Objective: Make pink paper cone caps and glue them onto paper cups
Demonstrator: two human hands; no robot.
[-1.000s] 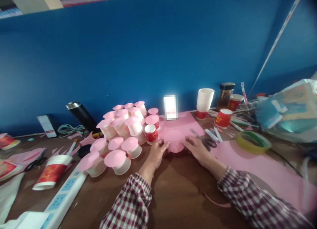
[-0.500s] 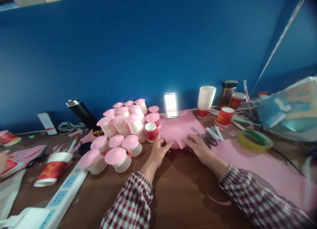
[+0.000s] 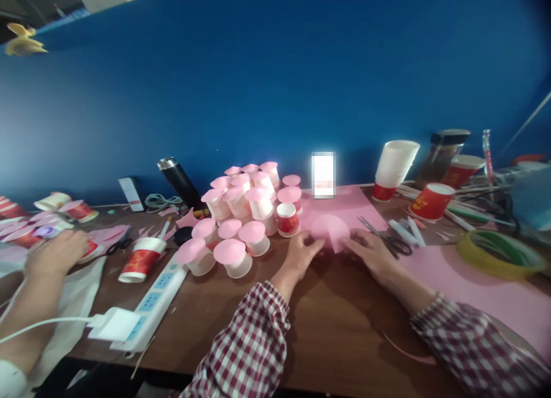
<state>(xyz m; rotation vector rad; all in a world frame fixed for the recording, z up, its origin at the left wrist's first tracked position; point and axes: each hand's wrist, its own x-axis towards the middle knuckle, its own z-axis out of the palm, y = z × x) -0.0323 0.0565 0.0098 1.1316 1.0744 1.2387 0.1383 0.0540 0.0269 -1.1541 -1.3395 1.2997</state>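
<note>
Between my two hands is a pink paper circle [image 3: 329, 229] with a pointed slit or overlap facing me. My left hand [image 3: 301, 252] pinches its left edge between thumb and fingers. My right hand [image 3: 372, 252] grips the right edge, fingertips partly hidden under the paper. Behind it lies a flat pink sheet [image 3: 348, 200]. Close to my right hand, scissors [image 3: 394, 243] rest on the table. Left of my left hand stand a short red paper cup [image 3: 287, 217] and several cut cups topped with shallow pink paper cones [image 3: 230, 252].
A co-worker's hand [image 3: 60, 252] is at the far left. Also there are a power strip [image 3: 157, 300] with a charger, a tipped red cup [image 3: 140, 263] and a black flask [image 3: 178, 180]. Stacked cups [image 3: 396, 166], yellow tape [image 3: 495, 254] and pink paper [image 3: 469, 295] lie to the right.
My view has swung left, so things sit farther right and the co-worker's arm shows more. Both hands still hold the pink circle, which now looks more raised, its pointed fold shifted.
</note>
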